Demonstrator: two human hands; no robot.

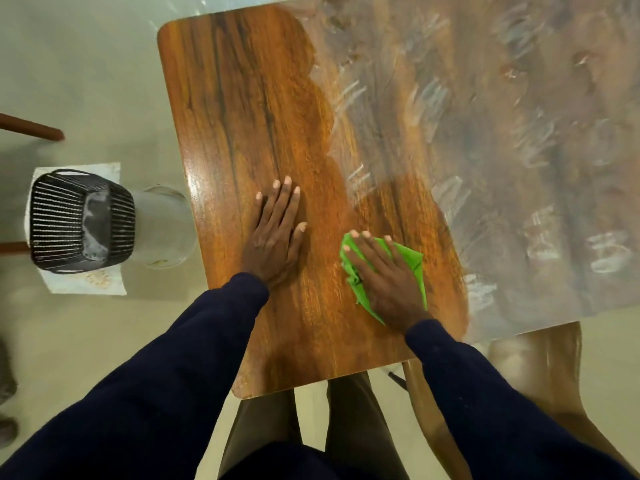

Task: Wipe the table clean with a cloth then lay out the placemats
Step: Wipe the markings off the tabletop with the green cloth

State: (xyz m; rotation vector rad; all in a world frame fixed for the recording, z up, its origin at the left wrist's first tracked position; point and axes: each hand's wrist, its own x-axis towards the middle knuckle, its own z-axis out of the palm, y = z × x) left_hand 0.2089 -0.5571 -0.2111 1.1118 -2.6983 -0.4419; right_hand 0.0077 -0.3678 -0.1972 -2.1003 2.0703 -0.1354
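Flat-fingered, the right hand (384,275) is pressing the green cloth (412,261) onto the tabletop (242,98) near its front edge, the left hand (273,233) is lying flat beside it, white smears (519,150) are covering the right side, and no placemats are showing.

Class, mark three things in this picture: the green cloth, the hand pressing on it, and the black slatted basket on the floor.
green cloth (411,263), head view, uncovered corner at its right.
right hand (384,277), head view, back of the hand.
black slatted basket (59,220), head view, ribbed side.
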